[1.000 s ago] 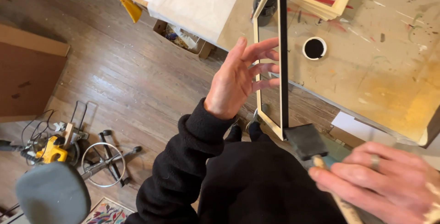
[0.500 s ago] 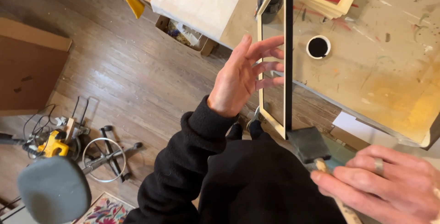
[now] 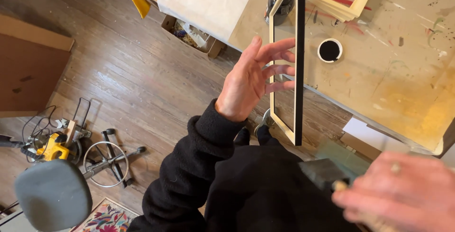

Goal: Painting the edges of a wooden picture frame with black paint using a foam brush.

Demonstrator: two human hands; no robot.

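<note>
The left hand (image 3: 253,82) is spread open, its fingertips resting against the inner side of a wooden frame (image 3: 286,66) that stands on edge, one long side painted black; how firmly they press cannot be told. The frame's far end is cut off by the top of the view. At the near right, the right hand (image 3: 403,196) is blurred and partly cropped, closed around the handle of a black foam brush (image 3: 324,172). Beyond the frame lies a paint-stained table (image 3: 403,70) with a small cup of black paint (image 3: 329,50). A grey stool (image 3: 52,194) stands at the near left.
</note>
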